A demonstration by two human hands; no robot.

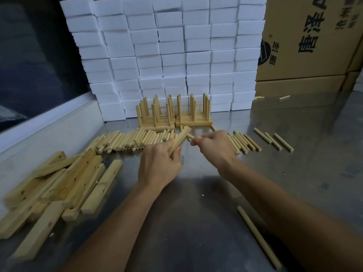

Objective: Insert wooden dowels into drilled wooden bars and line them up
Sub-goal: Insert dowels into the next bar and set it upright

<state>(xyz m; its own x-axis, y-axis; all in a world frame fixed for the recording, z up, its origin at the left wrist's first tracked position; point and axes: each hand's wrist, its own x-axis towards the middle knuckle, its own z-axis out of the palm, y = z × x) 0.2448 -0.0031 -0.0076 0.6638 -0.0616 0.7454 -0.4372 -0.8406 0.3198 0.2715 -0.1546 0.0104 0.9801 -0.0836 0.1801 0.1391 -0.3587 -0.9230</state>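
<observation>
My forearms reach in from the bottom edge over a steel worktable, and a single long dowel lies on the metal just beside my right arm. Behind everything, a wall of stacked white foam blocks fills the far side of the table, with printed cardboard cartons standing to its right. To my left, a loose pile of drilled wooden bars lies criss-crossed, their holes showing on the upper faces. Against the foot of the foam wall, finished bars with upright dowels stand side by side in two groups that touch each other. In front of them, a long row of loose dowels lies packed together on the table, and a smaller spread of dowels lies on the right, a few of them well apart from the rest. My left hand grips one bar by its lower end, fingers curled round it, the bar tilted up and away from me. My right hand pinches a short dowel between thumb and fingertips, its free end pointing at the bar, close to its side; whether the two touch I cannot tell.
</observation>
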